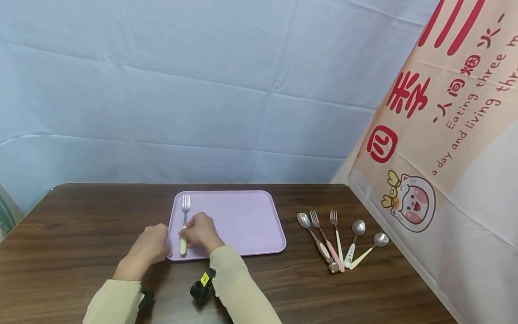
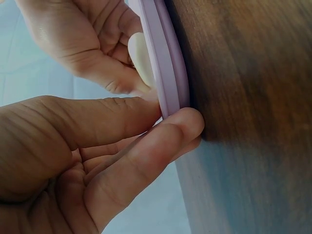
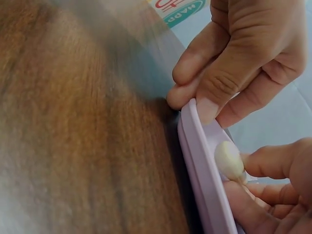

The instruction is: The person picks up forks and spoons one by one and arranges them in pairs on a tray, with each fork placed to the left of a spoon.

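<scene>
A pale purple tray (image 1: 238, 220) lies on the wooden table, with a fork (image 1: 185, 208) along its left side, tines pointing to the far edge. My right hand (image 1: 201, 231) pinches the fork's cream handle (image 3: 227, 158) between thumb and fingers. At the tray's near left corner, my left hand (image 1: 149, 245) grips the rim (image 2: 165, 63), thumb inside and fingers outside and under it. Both hands show close together in the left wrist view. The middle of the fork is partly hidden by the right hand.
Right of the tray lie several pieces of cutlery: a spoon with a brown bear handle (image 1: 321, 247), a pink-handled fork (image 1: 329, 245), a cream-handled fork (image 1: 337, 229) and two more spoons, one with a white handle (image 1: 350, 253). A printed cloth (image 1: 441, 180) hangs along the right edge.
</scene>
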`<action>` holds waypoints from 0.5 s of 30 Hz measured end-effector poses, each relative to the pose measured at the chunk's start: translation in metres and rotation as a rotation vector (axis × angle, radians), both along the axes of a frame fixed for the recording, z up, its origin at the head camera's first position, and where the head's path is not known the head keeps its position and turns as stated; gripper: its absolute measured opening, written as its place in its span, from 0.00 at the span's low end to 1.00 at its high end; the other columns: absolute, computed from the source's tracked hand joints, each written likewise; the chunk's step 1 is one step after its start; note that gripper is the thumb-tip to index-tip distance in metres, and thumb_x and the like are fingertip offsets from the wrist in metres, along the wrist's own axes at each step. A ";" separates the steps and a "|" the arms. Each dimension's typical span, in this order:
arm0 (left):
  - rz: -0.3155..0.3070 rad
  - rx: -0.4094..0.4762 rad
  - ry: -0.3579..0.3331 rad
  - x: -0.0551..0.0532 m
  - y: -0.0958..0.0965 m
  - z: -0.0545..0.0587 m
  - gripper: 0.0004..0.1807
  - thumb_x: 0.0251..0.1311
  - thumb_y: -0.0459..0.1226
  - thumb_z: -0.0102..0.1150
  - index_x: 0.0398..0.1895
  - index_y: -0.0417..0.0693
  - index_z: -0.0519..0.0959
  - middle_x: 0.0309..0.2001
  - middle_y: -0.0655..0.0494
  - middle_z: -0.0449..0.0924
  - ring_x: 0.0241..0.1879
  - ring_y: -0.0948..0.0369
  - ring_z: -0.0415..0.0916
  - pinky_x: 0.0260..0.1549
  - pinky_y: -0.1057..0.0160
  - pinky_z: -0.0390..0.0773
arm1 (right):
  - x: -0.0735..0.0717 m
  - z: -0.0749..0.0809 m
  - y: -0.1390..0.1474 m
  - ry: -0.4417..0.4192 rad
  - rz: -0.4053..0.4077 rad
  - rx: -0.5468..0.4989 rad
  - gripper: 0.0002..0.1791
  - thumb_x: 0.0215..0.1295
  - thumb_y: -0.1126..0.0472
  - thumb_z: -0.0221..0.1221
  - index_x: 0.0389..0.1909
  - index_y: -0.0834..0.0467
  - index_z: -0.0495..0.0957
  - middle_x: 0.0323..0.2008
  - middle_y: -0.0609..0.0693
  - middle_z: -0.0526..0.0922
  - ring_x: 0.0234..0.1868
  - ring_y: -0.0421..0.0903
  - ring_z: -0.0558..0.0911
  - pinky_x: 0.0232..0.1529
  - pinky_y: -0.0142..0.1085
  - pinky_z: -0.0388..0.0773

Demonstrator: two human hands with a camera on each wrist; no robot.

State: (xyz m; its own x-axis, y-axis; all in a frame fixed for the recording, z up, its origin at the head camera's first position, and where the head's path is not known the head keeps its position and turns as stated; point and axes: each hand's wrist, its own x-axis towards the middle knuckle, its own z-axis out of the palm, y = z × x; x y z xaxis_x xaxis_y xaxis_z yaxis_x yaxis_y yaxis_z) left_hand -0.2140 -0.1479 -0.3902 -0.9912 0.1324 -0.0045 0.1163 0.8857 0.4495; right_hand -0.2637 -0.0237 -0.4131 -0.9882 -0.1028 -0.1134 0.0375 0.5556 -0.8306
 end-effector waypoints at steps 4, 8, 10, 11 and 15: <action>-0.001 -0.006 -0.002 0.000 0.000 0.000 0.07 0.41 0.25 0.60 0.22 0.33 0.71 0.17 0.49 0.68 0.18 0.55 0.68 0.16 0.60 0.69 | -0.001 0.000 -0.001 0.004 -0.010 -0.007 0.09 0.46 0.71 0.68 0.19 0.65 0.76 0.14 0.51 0.74 0.12 0.43 0.78 0.13 0.29 0.73; -0.008 -0.009 0.012 -0.001 0.000 0.000 0.06 0.40 0.25 0.60 0.22 0.33 0.72 0.18 0.49 0.68 0.18 0.54 0.68 0.16 0.60 0.69 | 0.000 0.000 -0.002 0.017 -0.019 -0.001 0.10 0.44 0.71 0.68 0.17 0.64 0.75 0.14 0.51 0.74 0.11 0.43 0.77 0.12 0.29 0.73; -0.010 -0.009 0.022 -0.001 0.000 -0.001 0.06 0.40 0.25 0.60 0.22 0.34 0.72 0.18 0.49 0.68 0.18 0.54 0.68 0.16 0.59 0.69 | 0.000 0.000 -0.003 0.030 -0.021 0.019 0.10 0.44 0.70 0.69 0.17 0.63 0.75 0.13 0.50 0.73 0.11 0.42 0.77 0.12 0.29 0.72; -0.011 -0.010 0.024 -0.001 0.000 -0.001 0.06 0.39 0.25 0.60 0.22 0.34 0.72 0.18 0.49 0.68 0.18 0.54 0.68 0.16 0.59 0.69 | 0.000 0.000 -0.003 0.036 -0.022 0.030 0.10 0.44 0.70 0.69 0.17 0.63 0.75 0.12 0.50 0.73 0.10 0.42 0.76 0.11 0.28 0.72; -0.010 -0.007 0.021 0.000 0.000 -0.001 0.06 0.40 0.25 0.60 0.21 0.34 0.71 0.17 0.49 0.68 0.18 0.54 0.68 0.15 0.60 0.69 | 0.001 -0.001 -0.004 0.057 -0.030 0.079 0.09 0.45 0.67 0.70 0.18 0.62 0.77 0.09 0.48 0.72 0.08 0.40 0.75 0.10 0.28 0.71</action>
State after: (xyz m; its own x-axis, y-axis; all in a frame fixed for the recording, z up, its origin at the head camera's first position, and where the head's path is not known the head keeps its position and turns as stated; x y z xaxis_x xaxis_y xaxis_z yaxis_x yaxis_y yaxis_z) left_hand -0.2140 -0.1479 -0.3909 -0.9897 0.1421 0.0154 0.1343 0.8876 0.4405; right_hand -0.2630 -0.0280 -0.4141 -0.9958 -0.0661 -0.0638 0.0093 0.6188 -0.7855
